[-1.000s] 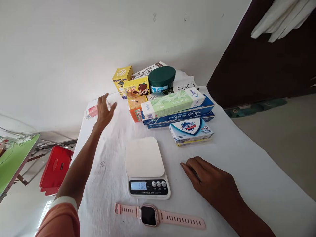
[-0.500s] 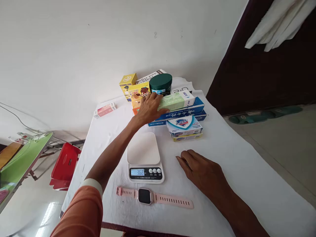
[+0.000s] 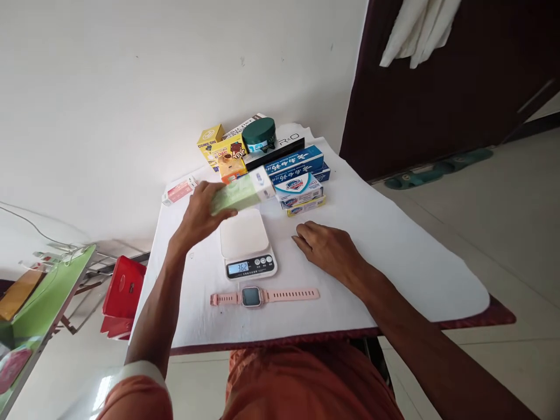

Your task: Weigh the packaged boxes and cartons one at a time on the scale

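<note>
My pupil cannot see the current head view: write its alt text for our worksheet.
A person's left hand holds a green and white box near a digital scale on a cloth-covered table. The right hand is beside the scale; a pink watch lies nearer, other boxes and a tub behind.

A white cuff (image 3: pixel 143 370) edges the rust-orange sleeve (image 3: pixel 136 402).

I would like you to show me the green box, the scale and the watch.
Green box (image 3: pixel 241 191), head view: its green side.
Scale (image 3: pixel 245 239), head view: its white weighing plate.
Watch (image 3: pixel 251 297), head view: its dark screen.
</note>
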### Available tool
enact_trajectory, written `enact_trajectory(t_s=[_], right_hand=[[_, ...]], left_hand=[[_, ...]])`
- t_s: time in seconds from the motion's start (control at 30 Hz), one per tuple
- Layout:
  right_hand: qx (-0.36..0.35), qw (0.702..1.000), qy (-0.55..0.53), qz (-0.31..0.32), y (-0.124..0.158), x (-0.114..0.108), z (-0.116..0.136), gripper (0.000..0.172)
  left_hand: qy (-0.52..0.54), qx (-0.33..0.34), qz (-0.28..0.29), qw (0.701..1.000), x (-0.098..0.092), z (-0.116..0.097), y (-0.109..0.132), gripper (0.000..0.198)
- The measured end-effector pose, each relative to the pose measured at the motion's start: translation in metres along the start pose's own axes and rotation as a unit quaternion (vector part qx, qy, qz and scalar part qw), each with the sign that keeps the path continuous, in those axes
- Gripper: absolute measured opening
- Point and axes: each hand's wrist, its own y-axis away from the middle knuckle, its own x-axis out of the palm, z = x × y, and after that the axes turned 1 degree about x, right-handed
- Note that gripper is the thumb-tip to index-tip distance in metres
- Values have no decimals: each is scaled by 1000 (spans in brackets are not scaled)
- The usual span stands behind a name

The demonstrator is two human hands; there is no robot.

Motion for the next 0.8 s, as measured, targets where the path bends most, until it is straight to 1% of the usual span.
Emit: enact_trajectory(t_s=[0.03, 0.1, 0.17, 0.27, 0.37, 0.47, 0.53, 0.6, 0.67, 0.73, 0.8], right_hand=[[4, 1000, -1, 9, -1, -1, 1, 24], [9, 1000, -2, 19, -2, -2, 2, 23], [12, 1000, -3, 19, -2, -2, 2, 22], [14, 1000, -6, 10, -3, 1, 0, 22], [8, 1000, -15, -4, -3, 6, -3, 24], [3, 1000, -25, -12, -1, 8, -5, 25], [6, 1000, -23, -10, -1, 8, -5, 25], [10, 1000, -20, -7, 0, 8, -4, 25], [9, 1000, -21, -8, 0, 7, -4, 25], [5, 1000, -26, -11, 0, 7, -4, 24], [-2, 999, -31, -16, 0, 7, -4, 24]], left_hand=[[0, -4, 20, 1000, 1, -3, 15, 54], [5, -12, 58, 998, 9, -8, 40, 51], [13, -23, 88, 996, 21, -12, 55, 49], [22, -43, 115, 992, 37, -12, 63, 49], [24, -52, 124, 991, 42, -7, 63, 53], [39, -45, 110, 992, 39, 0, 64, 66], [61, -44, 73, 995, 33, 3, 66, 71], [79, -50, 25, 995, 28, 5, 70, 65], [88, -55, -7, 995, 24, 5, 74, 57], [90, -54, -10, 994, 24, 3, 78, 55], [73, -47, 6, 996, 29, 0, 80, 56]])
